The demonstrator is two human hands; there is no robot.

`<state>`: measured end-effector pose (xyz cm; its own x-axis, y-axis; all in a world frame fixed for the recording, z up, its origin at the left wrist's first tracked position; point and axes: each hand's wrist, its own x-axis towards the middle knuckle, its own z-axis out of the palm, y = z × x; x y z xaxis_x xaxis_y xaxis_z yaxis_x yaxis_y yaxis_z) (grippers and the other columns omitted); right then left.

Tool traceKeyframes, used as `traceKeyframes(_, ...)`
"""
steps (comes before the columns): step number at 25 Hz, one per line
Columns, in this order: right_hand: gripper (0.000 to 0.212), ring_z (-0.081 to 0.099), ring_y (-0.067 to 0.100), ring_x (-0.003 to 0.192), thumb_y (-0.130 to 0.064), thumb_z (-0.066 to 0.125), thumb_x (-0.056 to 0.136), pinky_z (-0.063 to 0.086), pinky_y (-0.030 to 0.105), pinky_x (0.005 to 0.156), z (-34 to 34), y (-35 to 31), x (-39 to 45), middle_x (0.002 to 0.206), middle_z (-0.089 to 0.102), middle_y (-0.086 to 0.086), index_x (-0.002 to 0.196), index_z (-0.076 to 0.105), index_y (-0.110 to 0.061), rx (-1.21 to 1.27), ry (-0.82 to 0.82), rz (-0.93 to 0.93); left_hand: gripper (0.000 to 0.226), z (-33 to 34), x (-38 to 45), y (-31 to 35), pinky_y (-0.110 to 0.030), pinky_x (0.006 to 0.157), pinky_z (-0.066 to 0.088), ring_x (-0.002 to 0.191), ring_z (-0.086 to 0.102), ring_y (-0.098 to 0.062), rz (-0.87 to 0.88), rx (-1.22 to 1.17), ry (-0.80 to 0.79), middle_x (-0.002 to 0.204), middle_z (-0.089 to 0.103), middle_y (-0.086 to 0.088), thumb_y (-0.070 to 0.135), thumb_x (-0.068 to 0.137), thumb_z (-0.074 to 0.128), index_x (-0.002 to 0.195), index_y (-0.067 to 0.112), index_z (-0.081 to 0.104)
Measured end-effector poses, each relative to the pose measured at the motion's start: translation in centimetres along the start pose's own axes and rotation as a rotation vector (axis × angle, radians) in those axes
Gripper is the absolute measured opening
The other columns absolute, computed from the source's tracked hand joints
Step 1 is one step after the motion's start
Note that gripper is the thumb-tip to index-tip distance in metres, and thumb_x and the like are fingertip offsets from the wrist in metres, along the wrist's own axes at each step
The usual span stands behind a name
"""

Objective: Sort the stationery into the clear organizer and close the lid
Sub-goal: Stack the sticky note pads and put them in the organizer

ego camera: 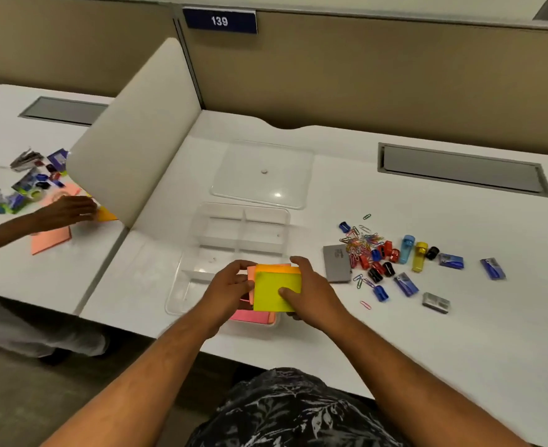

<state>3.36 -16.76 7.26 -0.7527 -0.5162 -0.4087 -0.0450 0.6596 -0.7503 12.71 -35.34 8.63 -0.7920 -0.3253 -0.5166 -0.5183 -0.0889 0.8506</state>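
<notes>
Left hand (230, 282) and right hand (311, 285) both grip sticky-note stack (275, 290) above clear organizer (243, 240), near compartment. Pink notes (250, 316) already inside. Paper clips (363, 243), sharpeners (385, 253), staple boxes (406, 284) unsorted on counter (427, 317). Lid (263, 172) off, behind organizer.

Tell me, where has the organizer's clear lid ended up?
In the head view, the clear lid lies flat on the white desk, just beyond the open clear organizer and left of the grey slot in the desk.
</notes>
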Motion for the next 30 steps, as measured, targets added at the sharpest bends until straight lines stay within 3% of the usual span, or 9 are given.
traceKeyframes(3,0.065,0.062,0.032,0.119,-0.043,0.069,0.093,0.053,0.042,0.098,3.1,-1.3,0.4,0.141,0.057,0.009,0.148,0.040,-0.025,-0.204,0.060,-0.005,0.029,-3.3,0.7,-0.4,-0.039,0.073,0.064,0.092,0.075,-0.031,-0.012,0.088,-0.092,0.105,0.075,-0.014,0.006,0.101,0.052,0.119,0.024,0.065)
traceKeyframes(7,0.055,0.066,0.026,0.102,-0.053,0.073,0.086,0.051,0.036,0.077,4.7,-2.2,0.4,0.121,0.064,0.002,0.127,0.045,-0.029,-0.276,0.084,0.057,0.027,-5.3,1.1,-1.2,-0.029,0.068,0.061,0.092,0.074,-0.027,-0.012,0.183,-0.173,0.108,0.073,-0.008,0.017,0.101,0.052,0.119,0.030,0.067)
traceKeyframes(9,0.049,0.065,0.023,0.094,-0.055,0.074,0.085,0.048,0.035,0.071,5.1,-2.5,0.3,0.111,0.066,-0.002,0.118,0.045,-0.032,-0.313,0.105,0.042,0.019,-5.8,1.4,-1.8,-0.028,0.069,0.058,0.093,0.071,-0.022,0.074,0.353,-0.155,0.105,0.071,-0.002,0.023,0.100,0.059,0.117,0.030,0.065)
traceKeyframes(11,0.039,0.064,0.024,0.094,-0.049,0.069,0.091,0.047,0.035,0.071,5.3,-2.6,0.3,0.110,0.067,0.000,0.117,0.047,-0.031,-0.336,0.140,-0.007,0.017,-6.0,1.9,-2.4,-0.030,0.074,0.054,0.094,0.068,-0.019,0.182,0.548,-0.099,0.101,0.071,0.003,0.021,0.097,0.064,0.112,0.028,0.064)
traceKeyframes(15,0.025,0.065,0.025,0.094,-0.036,0.063,0.098,0.054,0.040,0.077,5.6,-3.1,0.7,0.108,0.070,0.001,0.118,0.051,-0.030,-0.343,0.167,-0.026,0.015,-6.1,2.4,-2.8,-0.036,0.084,0.051,0.093,0.065,-0.017,0.210,0.715,0.023,0.100,0.071,0.007,0.029,0.101,0.057,0.114,0.033,0.063)
traceKeyframes(21,0.017,0.065,0.025,0.095,-0.024,0.059,0.101,0.056,0.041,0.080,5.5,-3.3,1.2,0.108,0.072,0.002,0.117,0.060,-0.029,-0.310,0.165,-0.007,0.016,-6.3,2.5,-3.8,-0.028,0.073,0.046,0.096,0.064,-0.019,0.206,0.512,-0.020,0.102,0.070,0.000,0.019,0.103,0.056,0.114,0.022,0.067)
traceKeyframes(25,0.014,0.066,0.023,0.092,-0.024,0.060,0.100,0.056,0.038,0.078,4.8,-3.0,1.2,0.103,0.073,-0.002,0.111,0.065,-0.030,-0.278,0.179,0.007,0.017,-6.2,3.0,-4.0,-0.026,0.074,0.044,0.093,0.063,-0.015,0.229,0.569,-0.034,0.099,0.071,0.004,0.017,0.102,0.055,0.109,0.022,0.071)
traceKeyframes(30,0.013,0.069,0.020,0.097,-0.021,0.067,0.094,0.058,0.039,0.085,4.6,-2.5,1.3,0.106,0.076,-0.003,0.103,0.071,-0.029,-0.335,0.055,0.012,0.022,-6.4,3.6,-5.0,-0.021,0.070,0.042,0.088,0.060,-0.012,0.252,0.678,-0.026,0.096,0.068,0.008,0.014,0.101,0.055,0.104,0.032,0.068)
